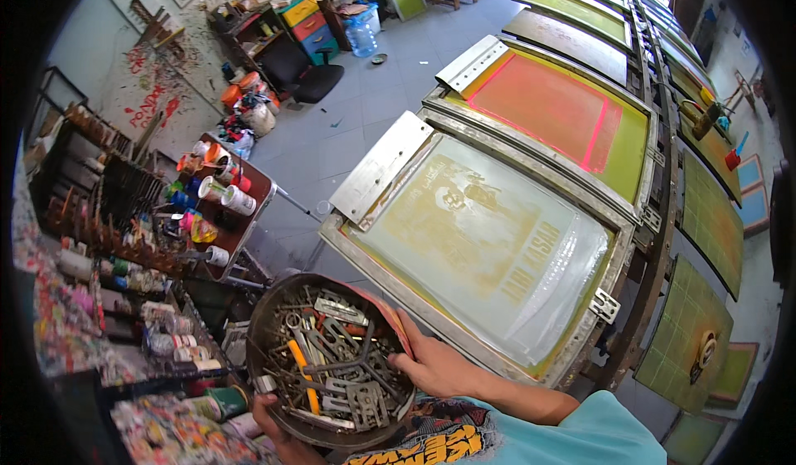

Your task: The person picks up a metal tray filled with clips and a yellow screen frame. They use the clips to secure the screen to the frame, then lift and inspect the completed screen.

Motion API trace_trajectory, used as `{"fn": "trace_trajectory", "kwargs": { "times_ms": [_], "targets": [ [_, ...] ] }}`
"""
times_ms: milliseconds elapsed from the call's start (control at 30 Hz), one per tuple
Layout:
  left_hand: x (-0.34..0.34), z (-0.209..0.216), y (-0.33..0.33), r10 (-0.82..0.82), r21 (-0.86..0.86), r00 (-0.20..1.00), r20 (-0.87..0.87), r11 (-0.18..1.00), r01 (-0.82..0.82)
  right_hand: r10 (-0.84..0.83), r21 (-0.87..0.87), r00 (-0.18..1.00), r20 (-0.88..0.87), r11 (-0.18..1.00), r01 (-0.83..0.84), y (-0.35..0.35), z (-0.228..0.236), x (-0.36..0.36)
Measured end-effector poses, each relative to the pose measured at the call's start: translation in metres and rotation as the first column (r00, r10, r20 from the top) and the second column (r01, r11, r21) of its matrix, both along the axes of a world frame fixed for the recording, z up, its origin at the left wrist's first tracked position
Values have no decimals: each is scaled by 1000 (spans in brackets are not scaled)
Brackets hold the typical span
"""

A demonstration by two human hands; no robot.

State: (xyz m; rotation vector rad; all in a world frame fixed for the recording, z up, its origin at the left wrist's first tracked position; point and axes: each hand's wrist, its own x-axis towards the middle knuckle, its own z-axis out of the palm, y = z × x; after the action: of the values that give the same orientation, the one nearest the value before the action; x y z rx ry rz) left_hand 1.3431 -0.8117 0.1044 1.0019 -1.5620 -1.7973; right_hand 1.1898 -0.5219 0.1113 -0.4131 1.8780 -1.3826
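Note:
Low in front of my body is a round, dark metal pan [264, 320], full of loose hardware. Perforated metal hinge plates [365, 403], screws, a three-armed grey wrench [365, 357] and a slim orange-yellow tool [303, 374] lie jumbled in it. My left hand [278, 428] is closed on the pan's lower left edge, a small metal piece [264, 384] beside its fingertips. My right hand [431, 365] grips the right side, its fingertips at the rim by a reddish strip [390, 312]. Most of the left fingers are hidden under the pan.
A screen-printing frame [473, 241] with whitish film lies on the long metal rack to the right, a pink-and-yellow one [547, 108] beyond it. Paint tubs [239, 200] crowd a small table at left. Farther back stands a black chair [311, 75]. Paint-smeared shelves line the left.

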Motion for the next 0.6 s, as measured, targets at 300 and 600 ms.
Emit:
{"fn": "trace_trajectory", "kwargs": {
  "times_ms": [300,600],
  "targets": [
    [-228,-10,-196,-220,243,972,80,950,195,-347,-38,933,-90,938,345,-179,-37,-134],
    [-439,-26,-331,-632,264,775,-2,747,610,-655,-32,752,-74,755,654,-315,-49,-222]
  ]
}}
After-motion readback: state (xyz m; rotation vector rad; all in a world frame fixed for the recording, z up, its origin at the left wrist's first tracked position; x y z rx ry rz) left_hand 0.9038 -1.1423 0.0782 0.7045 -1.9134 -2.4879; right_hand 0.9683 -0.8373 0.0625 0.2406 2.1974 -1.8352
